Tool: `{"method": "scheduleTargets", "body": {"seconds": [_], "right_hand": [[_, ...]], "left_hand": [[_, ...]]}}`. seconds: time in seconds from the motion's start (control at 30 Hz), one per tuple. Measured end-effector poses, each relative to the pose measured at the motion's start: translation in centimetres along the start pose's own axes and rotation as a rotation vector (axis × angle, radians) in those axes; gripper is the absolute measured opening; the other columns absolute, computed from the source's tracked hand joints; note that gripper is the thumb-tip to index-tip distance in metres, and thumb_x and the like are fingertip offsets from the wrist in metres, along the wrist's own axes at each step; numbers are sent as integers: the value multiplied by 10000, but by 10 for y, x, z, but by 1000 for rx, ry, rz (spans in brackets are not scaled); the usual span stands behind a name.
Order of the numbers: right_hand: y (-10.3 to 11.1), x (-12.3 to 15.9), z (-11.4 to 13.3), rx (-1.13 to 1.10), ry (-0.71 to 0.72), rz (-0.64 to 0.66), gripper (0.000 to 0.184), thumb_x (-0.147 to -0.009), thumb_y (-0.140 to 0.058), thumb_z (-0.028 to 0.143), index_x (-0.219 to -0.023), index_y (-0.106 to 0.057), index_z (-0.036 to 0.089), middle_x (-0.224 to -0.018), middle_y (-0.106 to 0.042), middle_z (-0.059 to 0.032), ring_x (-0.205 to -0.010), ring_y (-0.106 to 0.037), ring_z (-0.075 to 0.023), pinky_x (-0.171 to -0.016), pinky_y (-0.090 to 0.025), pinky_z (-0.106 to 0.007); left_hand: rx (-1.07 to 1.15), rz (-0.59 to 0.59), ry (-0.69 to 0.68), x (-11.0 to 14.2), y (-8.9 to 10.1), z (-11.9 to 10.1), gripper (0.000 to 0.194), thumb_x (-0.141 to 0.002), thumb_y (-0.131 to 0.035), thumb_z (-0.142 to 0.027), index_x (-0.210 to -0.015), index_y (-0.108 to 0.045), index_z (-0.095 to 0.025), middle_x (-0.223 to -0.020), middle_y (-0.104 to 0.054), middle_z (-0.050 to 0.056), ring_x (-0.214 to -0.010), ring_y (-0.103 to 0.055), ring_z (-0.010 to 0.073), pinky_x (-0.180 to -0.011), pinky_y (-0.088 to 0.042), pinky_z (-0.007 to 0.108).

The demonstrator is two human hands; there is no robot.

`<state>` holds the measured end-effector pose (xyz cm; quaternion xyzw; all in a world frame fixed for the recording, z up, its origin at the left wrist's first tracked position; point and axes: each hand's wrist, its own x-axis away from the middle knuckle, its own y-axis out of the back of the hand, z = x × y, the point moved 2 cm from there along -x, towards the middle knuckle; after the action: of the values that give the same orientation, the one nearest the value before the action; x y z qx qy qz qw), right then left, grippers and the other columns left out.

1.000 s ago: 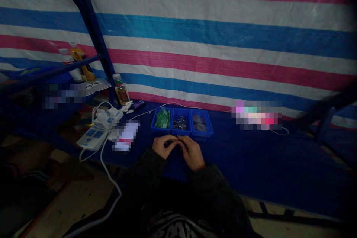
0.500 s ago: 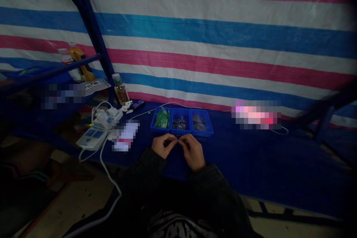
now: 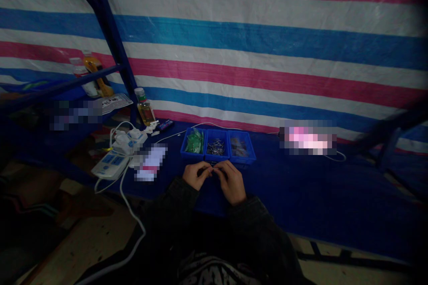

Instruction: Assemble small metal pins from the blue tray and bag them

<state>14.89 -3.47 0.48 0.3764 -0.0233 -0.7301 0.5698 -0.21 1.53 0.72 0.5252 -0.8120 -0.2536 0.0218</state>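
Observation:
My left hand [image 3: 195, 175] and my right hand [image 3: 230, 182] meet at the fingertips just in front of three joined blue bins. Both are closed in a pinch. Whatever lies between the fingers is too small and dark to make out. The left bin [image 3: 183, 155] holds green plastic packets [image 3: 195, 141]. Loose dark metal pieces, like screws [image 3: 216, 147], fill the middle bin [image 3: 217, 158]. In the right bin [image 3: 252, 159] are small clear and brownish pieces [image 3: 238, 147], unclear in this light.
White power strips [image 3: 112, 164] with plugs and cables lie left, beside a blurred phone-like object [image 3: 152, 163]. A drink bottle [image 3: 145, 107] stands by a blue metal post [image 3: 115, 49]. A glowing blurred object [image 3: 307, 137] sits right on the blue table [image 3: 317, 191], before a striped sheet [image 3: 250, 71].
My hands stay almost in place, with only a slight shift of the fingers. The colours of the glowing object on the right have changed.

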Motion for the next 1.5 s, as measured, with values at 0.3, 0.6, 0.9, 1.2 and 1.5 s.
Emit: {"method": "scheduleTargets", "body": {"seconds": [0.3, 0.6, 0.9, 1.2, 1.5], "right_hand": [[2, -1, 2, 15, -10, 30, 169, -969, -461, 227, -892, -611, 219, -887, -646, -43, -849, -625, -180, -783, -478, -289], [2, 0, 3, 50, -14, 32, 196, -975, -460, 239, -834, -594, 215, -821, -628, -28, -784, -609, -168, -737, -450, -277], [0, 2, -4, 109, -35, 20, 291, -999, -427, 302, -756, -557, 210, -726, -587, -10, -684, -566, -153, -663, -389, -263], [4, 2, -3, 102, -52, -51, 266, -997, -418, 271, -771, -543, 207, -738, -575, -13, -690, -554, -158, -666, -376, -275], [6, 0, 2, 11, -12, -73, 170, -974, -442, 199, -871, -577, 206, -811, -581, -24, -743, -564, -166, -700, -414, -287]], "left_hand": [[33, 15, -30, 1, -1, -2, 219, -909, -568, -328, -863, -686, -150, -731, -718, 36, -681, -682, 139, -678, -523, 212], [24, 8, -51, 3, 0, -4, 221, -917, -559, -326, -859, -681, -150, -723, -710, 31, -670, -673, 135, -670, -514, 211], [23, -3, -56, 2, -1, -3, 205, -910, -572, -311, -857, -685, -148, -714, -710, 26, -653, -669, 133, -646, -506, 207], [7, -76, -39, 2, 1, 2, 204, -908, -582, -329, -880, -687, -156, -717, -715, 27, -651, -670, 138, -647, -509, 210], [20, -105, -11, 1, 3, -3, 192, -899, -593, -314, -843, -679, -152, -689, -707, 28, -629, -662, 135, -635, -504, 210]]}}
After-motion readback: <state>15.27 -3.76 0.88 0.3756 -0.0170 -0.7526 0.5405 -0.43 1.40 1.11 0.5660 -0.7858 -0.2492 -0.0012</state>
